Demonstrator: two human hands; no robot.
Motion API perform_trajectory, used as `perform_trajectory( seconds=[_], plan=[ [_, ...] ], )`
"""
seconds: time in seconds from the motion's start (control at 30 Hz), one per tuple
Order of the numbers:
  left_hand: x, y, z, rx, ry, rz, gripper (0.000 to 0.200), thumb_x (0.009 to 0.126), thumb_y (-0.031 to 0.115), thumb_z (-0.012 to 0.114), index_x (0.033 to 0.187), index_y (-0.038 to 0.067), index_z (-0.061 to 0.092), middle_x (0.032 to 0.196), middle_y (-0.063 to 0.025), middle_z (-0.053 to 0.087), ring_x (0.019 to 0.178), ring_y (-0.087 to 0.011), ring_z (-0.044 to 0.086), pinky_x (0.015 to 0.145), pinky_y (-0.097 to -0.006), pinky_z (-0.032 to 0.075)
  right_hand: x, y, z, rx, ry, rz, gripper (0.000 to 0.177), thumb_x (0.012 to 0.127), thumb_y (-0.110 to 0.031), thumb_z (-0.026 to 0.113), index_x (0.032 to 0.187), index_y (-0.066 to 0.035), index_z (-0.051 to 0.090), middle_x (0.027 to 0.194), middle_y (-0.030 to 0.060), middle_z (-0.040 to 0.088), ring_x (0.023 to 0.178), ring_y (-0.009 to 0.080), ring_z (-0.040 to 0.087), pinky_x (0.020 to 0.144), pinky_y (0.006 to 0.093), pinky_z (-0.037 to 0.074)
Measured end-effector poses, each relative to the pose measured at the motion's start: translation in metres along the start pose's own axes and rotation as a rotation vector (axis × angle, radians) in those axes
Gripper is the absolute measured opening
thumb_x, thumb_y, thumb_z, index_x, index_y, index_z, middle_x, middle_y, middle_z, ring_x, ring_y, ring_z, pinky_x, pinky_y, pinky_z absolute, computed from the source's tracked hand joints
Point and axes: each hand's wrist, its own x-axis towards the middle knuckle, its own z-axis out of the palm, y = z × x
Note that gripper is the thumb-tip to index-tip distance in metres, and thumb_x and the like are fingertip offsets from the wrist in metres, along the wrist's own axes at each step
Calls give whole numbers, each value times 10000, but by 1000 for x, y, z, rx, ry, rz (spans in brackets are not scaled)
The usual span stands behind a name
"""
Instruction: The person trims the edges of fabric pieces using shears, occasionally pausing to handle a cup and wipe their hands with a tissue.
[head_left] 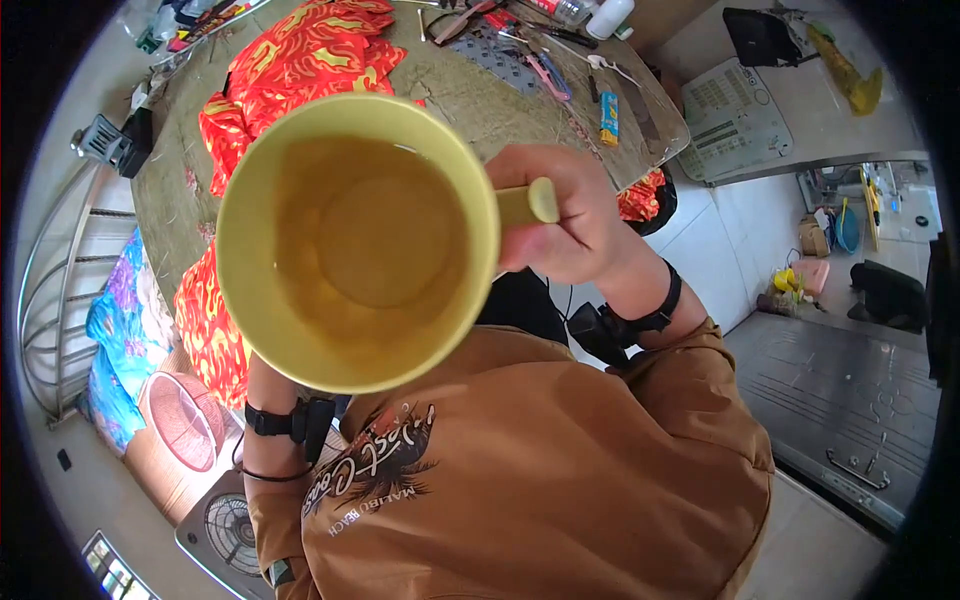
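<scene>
A large yellow-green mug (458,330) is close to the camera, its mouth facing me. Some liquid shows inside, with small glints at its edge. My right hand (560,215) grips the handle at the mug's right side, fingers wrapped round it. At the left, my left forearm with a black wrist strap runs up behind the mug, which hides that hand. Red cloth with a yellow flame pattern (300,60) lies on the table (450,115) behind the mug and hangs over its near left edge.
Toward the table's back right lie a blue-yellow tube (609,118), pliers-like tools and a white bottle (609,18). A pink mesh basket (185,420) and a fan (232,530) stand at the lower left. A grey metal door panel (840,400) is at the right.
</scene>
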Motion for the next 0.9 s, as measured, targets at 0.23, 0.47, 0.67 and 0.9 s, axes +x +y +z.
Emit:
perform_trajectory(
  seconds=[0.23, 0.47, 0.67, 0.9],
  plan=[
    [-1, -11, -4, 225, -68, 138, 320, 734, 215, 603, 995, 30, 610, 1015, -145, 596, 1033, -332, 504, 915, -444, 374, 11, -19, -8, 3, 63, -131, 457, 742, -487, 663, 832, -46, 585, 702, 78, 581, 635, 254, 580, 543, 315, 431],
    [2, -4, -18, 476, -80, 213, 385, 759, 288, 571, 1033, 19, 605, 991, -157, 598, 1040, -360, 485, 936, -477, 345, 25, -37, -18, 27, 49, -203, 394, 697, -440, 687, 742, -65, 577, 669, 83, 572, 604, 289, 564, 547, 344, 446],
    [9, 42, -18, 507, -122, 34, 221, 728, 158, 634, 926, 61, 626, 1065, -104, 596, 1033, -279, 530, 906, -395, 405, 27, -45, -12, 225, 56, -140, 357, 672, -377, 700, 688, -48, 563, 669, 107, 572, 576, 285, 549, 558, 368, 468],
    [10, 37, -19, 479, -76, 54, 196, 709, 119, 648, 899, 75, 632, 1073, -75, 599, 1043, -264, 531, 917, -385, 401, 41, -69, 3, 109, 262, -261, 321, 668, -334, 728, 654, -71, 545, 654, 91, 554, 541, 240, 533, 517, 359, 482]
  ],
)
